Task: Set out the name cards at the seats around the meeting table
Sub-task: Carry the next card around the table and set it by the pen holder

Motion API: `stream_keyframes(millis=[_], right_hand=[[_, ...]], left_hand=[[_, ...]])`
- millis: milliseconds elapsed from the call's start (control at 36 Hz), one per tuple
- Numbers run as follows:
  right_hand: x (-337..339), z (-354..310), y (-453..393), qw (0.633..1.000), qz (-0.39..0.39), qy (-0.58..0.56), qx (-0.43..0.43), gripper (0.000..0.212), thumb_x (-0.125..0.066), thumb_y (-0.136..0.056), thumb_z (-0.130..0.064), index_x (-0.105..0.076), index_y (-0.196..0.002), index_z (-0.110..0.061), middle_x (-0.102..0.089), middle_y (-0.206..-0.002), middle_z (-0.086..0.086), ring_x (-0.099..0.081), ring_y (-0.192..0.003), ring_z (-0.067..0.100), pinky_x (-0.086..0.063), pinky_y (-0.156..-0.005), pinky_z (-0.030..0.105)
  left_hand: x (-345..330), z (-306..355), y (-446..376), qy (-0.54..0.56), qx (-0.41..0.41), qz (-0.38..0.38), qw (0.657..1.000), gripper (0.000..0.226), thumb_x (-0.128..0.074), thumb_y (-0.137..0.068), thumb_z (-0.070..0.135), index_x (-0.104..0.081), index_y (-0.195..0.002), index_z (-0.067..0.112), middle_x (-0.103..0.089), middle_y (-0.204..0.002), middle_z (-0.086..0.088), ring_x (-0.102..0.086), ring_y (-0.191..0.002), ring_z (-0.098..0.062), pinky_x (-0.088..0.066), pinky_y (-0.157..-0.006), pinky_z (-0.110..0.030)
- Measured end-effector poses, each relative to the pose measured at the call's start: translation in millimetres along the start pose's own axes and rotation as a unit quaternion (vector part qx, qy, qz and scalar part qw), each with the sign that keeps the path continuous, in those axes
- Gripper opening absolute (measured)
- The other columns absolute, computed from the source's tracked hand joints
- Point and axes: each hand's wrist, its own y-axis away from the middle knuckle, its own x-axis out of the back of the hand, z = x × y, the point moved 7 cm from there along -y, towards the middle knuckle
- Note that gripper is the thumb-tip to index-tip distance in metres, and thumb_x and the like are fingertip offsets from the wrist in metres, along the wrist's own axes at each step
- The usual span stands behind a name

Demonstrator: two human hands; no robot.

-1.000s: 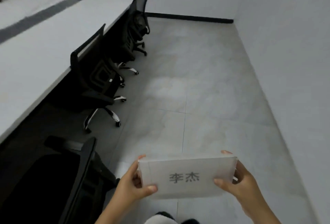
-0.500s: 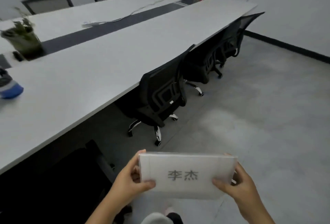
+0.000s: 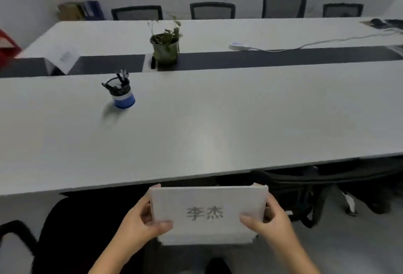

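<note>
While no card stands on the meeting table (image 3: 196,125) at twelve o'clock, your left hand (image 3: 144,221) and right hand (image 3: 270,219) clamp the name card (image 3: 207,212), unplaced

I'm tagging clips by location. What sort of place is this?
Most likely an office meeting room: a long white table, a row of office chairs along its far side, and a name card held in both hands.

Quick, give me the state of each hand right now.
Left hand: closed on the left edge of the name card.
Right hand: closed on the card's right edge.
</note>
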Motion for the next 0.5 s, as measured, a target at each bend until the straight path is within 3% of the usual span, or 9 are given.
stream_keyframes(millis=[83,194,333,417,500], right_hand=[[-22,-28,-55,0.997,-0.073,-0.004,0.010,0.077,-0.074,-0.036,-0.043,-0.048,-0.108,-0.046,-0.061,-0.106,-0.003,-0.060,-0.092,0.015,-0.049,-0.066,0.018],[-51,-60,-119,0.991,-0.131,0.003,0.036,0.075,-0.073,-0.038,-0.044,-0.048,-0.109,-0.047,-0.059,-0.111,-0.010,-0.058,-0.095,0.014,-0.049,-0.077,0.027],[-79,-83,-183,0.987,-0.150,-0.004,0.054,0.074,-0.074,-0.036,-0.039,-0.051,-0.105,-0.047,-0.062,-0.108,-0.006,-0.060,-0.093,0.014,-0.051,-0.079,0.031],[-88,-88,-215,0.990,-0.130,-0.018,0.055,0.071,-0.074,-0.034,-0.037,-0.053,-0.101,-0.046,-0.063,-0.105,0.000,-0.059,-0.095,0.022,-0.051,-0.078,0.036],[-91,-91,-243,0.993,-0.106,-0.019,0.057,0.073,-0.074,-0.032,-0.036,-0.054,-0.102,-0.042,-0.064,-0.105,0.004,-0.059,-0.092,0.024,-0.053,-0.070,0.024]], left_hand=[[20,17,-21,0.020,0.001,0.065,0.998,0.079,-0.080,-0.053,0.010,-0.042,-0.118,0.034,-0.058,-0.100,0.010,-0.061,-0.078,0.009,-0.050,-0.059,-0.007],[45,31,-48,0.043,-0.004,0.129,0.991,0.080,-0.075,-0.031,0.035,-0.043,-0.103,0.050,-0.059,-0.101,0.014,-0.060,-0.088,0.004,-0.051,-0.063,-0.008],[70,46,-99,0.043,-0.007,0.147,0.988,0.087,-0.074,-0.033,0.037,-0.042,-0.114,0.043,-0.059,-0.101,0.012,-0.062,-0.081,0.008,-0.049,-0.066,-0.007],[86,52,-137,0.030,-0.003,0.138,0.990,0.080,-0.076,-0.036,0.036,-0.042,-0.105,0.054,-0.056,-0.098,-0.005,-0.058,-0.086,-0.014,-0.051,-0.081,-0.026],[95,55,-174,0.029,0.007,0.102,0.994,0.079,-0.078,-0.040,0.036,-0.041,-0.107,0.055,-0.054,-0.102,-0.015,-0.058,-0.093,-0.024,-0.049,-0.091,-0.043]])
